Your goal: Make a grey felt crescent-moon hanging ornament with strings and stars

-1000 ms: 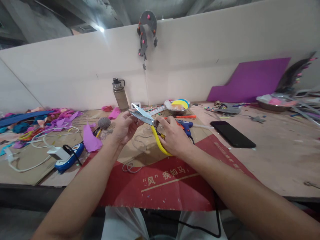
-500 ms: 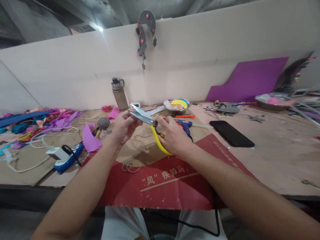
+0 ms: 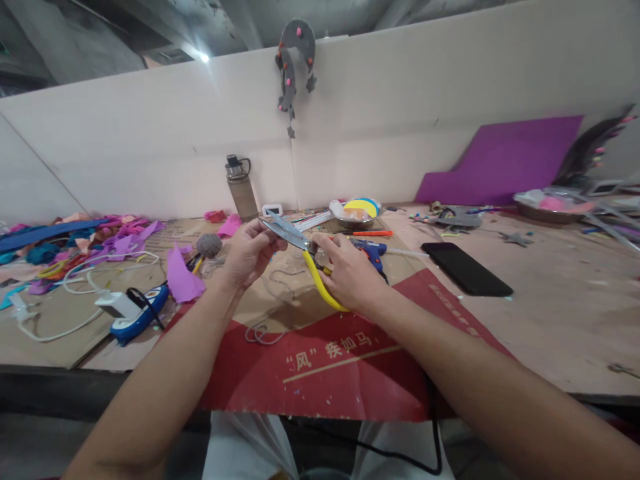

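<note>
My right hand [image 3: 347,267] is wrapped round the yellow handles of a pair of scissors [image 3: 295,237]. The blades stand slightly apart and point left, their tips close to the fingers of my left hand [image 3: 253,252]. Thumb and fingers of that left hand are pinched together beside the blades; what lies between them is too small to make out. Below both hands, a thin grey strand of yarn [image 3: 265,337] runs in loose loops over the cardboard [image 3: 350,380], which is partly red with printed characters.
A ball of grey yarn [image 3: 209,245], purple felt scraps [image 3: 183,277] and a blue power strip [image 3: 140,317] lie to the left. A bottle [image 3: 243,193] stands at the back. A blue glue gun [image 3: 370,252] and a black phone [image 3: 467,269] are on the right.
The scissor blades have drawn slightly closer together. Both hands stay in nearly the same place, and the whole view has shifted a little.
</note>
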{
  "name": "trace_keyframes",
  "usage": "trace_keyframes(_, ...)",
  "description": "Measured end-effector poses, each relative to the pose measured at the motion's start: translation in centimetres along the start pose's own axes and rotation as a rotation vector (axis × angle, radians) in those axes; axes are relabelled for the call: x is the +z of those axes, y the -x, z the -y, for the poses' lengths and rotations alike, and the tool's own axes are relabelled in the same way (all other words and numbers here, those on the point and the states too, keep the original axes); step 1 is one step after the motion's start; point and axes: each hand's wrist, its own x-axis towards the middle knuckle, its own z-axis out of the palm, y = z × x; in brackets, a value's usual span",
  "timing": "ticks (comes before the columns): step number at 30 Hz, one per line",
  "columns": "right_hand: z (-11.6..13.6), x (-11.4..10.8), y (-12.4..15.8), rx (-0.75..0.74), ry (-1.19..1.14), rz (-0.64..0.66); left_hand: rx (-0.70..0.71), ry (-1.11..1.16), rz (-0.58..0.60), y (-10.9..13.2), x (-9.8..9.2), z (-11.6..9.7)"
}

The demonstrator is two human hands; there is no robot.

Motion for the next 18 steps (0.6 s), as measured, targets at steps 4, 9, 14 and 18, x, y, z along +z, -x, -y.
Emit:
trace_keyframes(4, 0.10, -0.18, 0.02, 0.014, 0.050, -0.002, 0.005, -0.017, 0.004, 0.00, -0.07, -0.07)
trace_keyframes(9, 0.36, -0.51, 0.07, 0.018, 0.146, -0.005, -0.002, -0.019, -0.008, -0.01, -0.02, -0.19)
trace_keyframes(14, 0.37, -0.57, 0.20, 0.000, 0.239, -0.037, -0.012, -0.010, 0.011, 0.08, 0.06, -0.30)
trace_keyframes(18, 0.52, -0.80, 0.20, -0.005, 0.277, -0.026, -0.007, -0.030, 0.005, 0.14, -0.07, -0.31)
